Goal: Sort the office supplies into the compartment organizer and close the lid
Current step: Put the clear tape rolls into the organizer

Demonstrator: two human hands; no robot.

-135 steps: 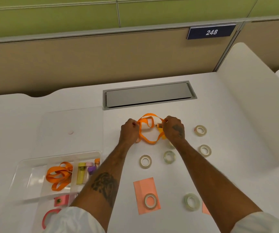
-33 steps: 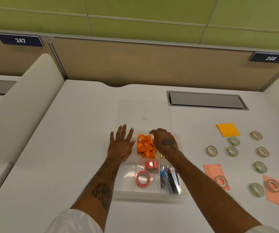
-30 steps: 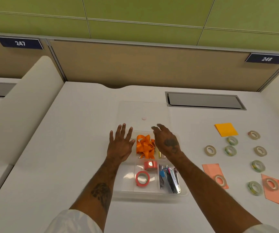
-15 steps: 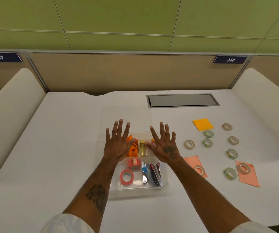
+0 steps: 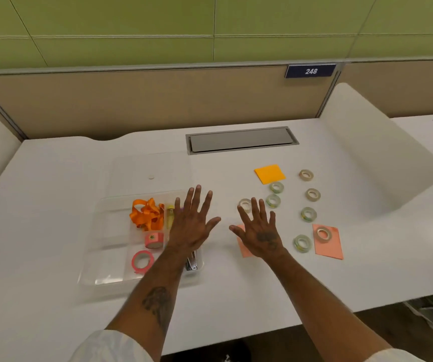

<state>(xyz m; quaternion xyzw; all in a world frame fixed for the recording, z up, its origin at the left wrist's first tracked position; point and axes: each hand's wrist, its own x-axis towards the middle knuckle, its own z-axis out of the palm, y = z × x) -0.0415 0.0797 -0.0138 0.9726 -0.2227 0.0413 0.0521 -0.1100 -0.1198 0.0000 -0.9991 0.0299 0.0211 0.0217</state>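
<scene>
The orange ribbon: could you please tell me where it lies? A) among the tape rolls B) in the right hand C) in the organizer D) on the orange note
C: the ribbon lies bunched in a far compartment of the clear organizer.

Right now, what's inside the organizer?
Orange ribbon, a yellow tube, a small pink tape roll, a larger pink roll. The left hand covers its right side; only some metal shows.

Left sleeve (image 5: 111, 348): white, creased cloth.
Right sleeve (image 5: 398, 357): white too, to the right of the left sleeve.
Forearm tattoo (image 5: 158, 304): dark figure, just beyond the left sleeve.
Hand tattoo (image 5: 267, 237): dark mark on the right hand (image 5: 259, 231), well beyond the left sleeve.
</scene>
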